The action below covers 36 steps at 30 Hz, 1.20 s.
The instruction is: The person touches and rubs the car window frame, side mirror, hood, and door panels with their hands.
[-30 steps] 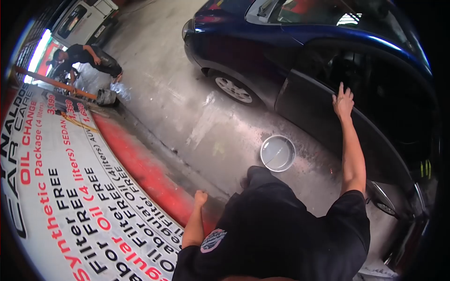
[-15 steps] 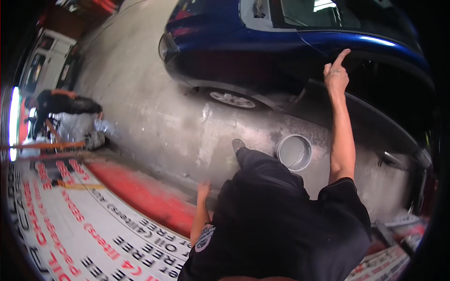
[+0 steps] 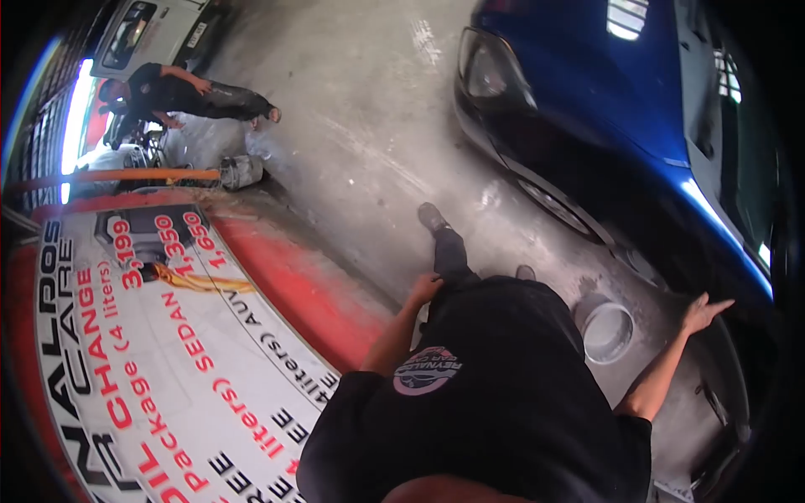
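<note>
My right hand (image 3: 704,314) reaches out beside the dark side of a blue car (image 3: 579,92). Its index finger is stretched out and the thumb stands apart, with nothing held. Whether the fingertip touches the car I cannot tell. My left hand (image 3: 426,287) hangs low against my dark trousers at the thigh. Its fingers are partly hidden, so its grip is unclear. On the floor between my legs and the car stands a round, light grey bucket (image 3: 607,332).
A red-edged banner with printed prices (image 3: 168,335) fills the left side. Farther off, another person (image 3: 180,94) in dark clothes bends beside an orange bar (image 3: 117,175) and a grey container (image 3: 241,172). A white vehicle (image 3: 159,38) stands behind them on the concrete floor (image 3: 352,109).
My view has turned left, so the car and bucket sit farther right. My right arm appears lower, its finger still stretched out. My left hand is now at my thigh.
</note>
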Available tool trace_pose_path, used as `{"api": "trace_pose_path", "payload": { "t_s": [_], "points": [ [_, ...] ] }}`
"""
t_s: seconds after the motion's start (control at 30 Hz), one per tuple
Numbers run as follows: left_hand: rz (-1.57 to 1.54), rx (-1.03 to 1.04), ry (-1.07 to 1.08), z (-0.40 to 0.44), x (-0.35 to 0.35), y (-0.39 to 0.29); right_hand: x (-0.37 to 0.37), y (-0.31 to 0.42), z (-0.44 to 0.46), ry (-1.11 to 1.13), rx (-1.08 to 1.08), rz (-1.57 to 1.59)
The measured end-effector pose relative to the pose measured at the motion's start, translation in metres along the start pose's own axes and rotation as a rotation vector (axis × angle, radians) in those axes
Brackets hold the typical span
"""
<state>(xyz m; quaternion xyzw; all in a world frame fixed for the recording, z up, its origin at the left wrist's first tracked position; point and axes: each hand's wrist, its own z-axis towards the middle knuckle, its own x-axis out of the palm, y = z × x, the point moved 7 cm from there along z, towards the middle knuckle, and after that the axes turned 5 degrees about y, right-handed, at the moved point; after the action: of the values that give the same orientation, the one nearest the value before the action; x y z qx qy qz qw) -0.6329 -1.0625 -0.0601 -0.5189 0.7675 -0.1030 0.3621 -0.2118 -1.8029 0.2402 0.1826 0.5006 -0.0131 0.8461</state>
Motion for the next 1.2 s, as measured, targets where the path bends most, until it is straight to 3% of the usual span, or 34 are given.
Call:
{"api": "trace_pose_path", "payload": {
  "t_s": [0.1, 0.13, 0.17, 0.2, 0.27, 0.3, 0.33, 0.37, 0.4, 0.43, 0.47, 0.57, 0.73, 0.8, 0.87, 0.93, 0.97, 1.07, 1.13, 1.2],
  "points": [
    [0.008, 0.042, -0.113, 0.051, -0.101, -0.010, 0.067, -0.024, -0.073, 0.143, 0.303, -0.113],
    [-0.017, 0.005, -0.186, 0.064, -0.144, -0.001, 0.099, -0.052, -0.109, 0.070, 0.312, -0.160],
    [-0.046, -0.024, -0.265, 0.082, -0.192, 0.008, 0.144, -0.091, -0.152, 0.258, 0.478, -0.155],
    [-0.010, -0.038, -0.236, 0.112, -0.237, 0.026, 0.192, -0.101, -0.206, 0.664, 0.646, -0.273],
    [-0.029, -0.084, -0.204, 0.143, -0.324, 0.045, 0.223, 0.056, -0.318, 1.113, 1.024, 0.440],
    [-0.081, -0.099, -0.215, 0.151, -0.374, 0.026, 0.244, 0.131, -0.353, 1.253, 1.025, 0.487],
    [-0.024, -0.075, -0.223, 0.165, -0.421, 0.006, 0.268, 0.211, -0.366, 1.367, 0.840, 0.456],
    [0.039, -0.058, -0.219, 0.174, -0.458, -0.008, 0.327, 0.255, -0.390, 1.410, 0.378, 0.546],
    [0.050, -0.062, -0.199, 0.188, -0.491, -0.018, 0.300, 0.392, -0.363, 1.495, 0.189, 0.522],
    [0.051, 0.010, -0.198, 0.210, -0.529, -0.041, 0.293, 0.494, -0.344, 1.640, 0.215, 0.459],
    [0.053, 0.088, -0.190, 0.235, -0.560, -0.062, 0.286, 0.584, -0.315, 1.592, 0.061, 0.476],
    [0.092, 0.254, -0.165, 0.324, -0.624, -0.104, 0.312, 0.754, -0.254, 1.512, -0.029, 0.635],
    [0.067, 0.257, -0.132, 0.458, -0.704, -0.128, 0.400, 0.926, -0.174, 1.469, -0.303, 0.559],
    [0.161, 0.193, -0.167, 0.488, -0.738, -0.123, 0.446, 0.965, -0.146, 1.437, -0.401, 0.487],
    [-0.008, -0.100, -0.013, 0.517, -0.768, -0.088, 0.496, 0.989, -0.119, 1.463, -0.327, 0.442],
    [-0.340, -0.253, -0.041, 0.507, -0.812, -0.121, 0.560, 1.025, -0.077, 1.447, -0.454, 0.337],
    [-0.333, -0.284, -0.031, 0.510, -0.831, -0.127, 0.565, 1.050, -0.045, 1.408, -0.518, 0.336],
    [-0.398, -0.449, -0.026, 0.548, -0.866, -0.116, 0.577, 1.121, 0.053, 1.351, -0.447, 0.324],
    [-0.070, -0.074, 0.188, 0.615, -0.881, -0.112, 0.612, 1.160, 0.108, 1.304, -0.447, 0.379],
    [-0.048, 0.330, 0.270, 0.662, -0.899, -0.161, 0.646, 1.192, 0.153, 1.271, -0.438, 0.445]
  ]
}}
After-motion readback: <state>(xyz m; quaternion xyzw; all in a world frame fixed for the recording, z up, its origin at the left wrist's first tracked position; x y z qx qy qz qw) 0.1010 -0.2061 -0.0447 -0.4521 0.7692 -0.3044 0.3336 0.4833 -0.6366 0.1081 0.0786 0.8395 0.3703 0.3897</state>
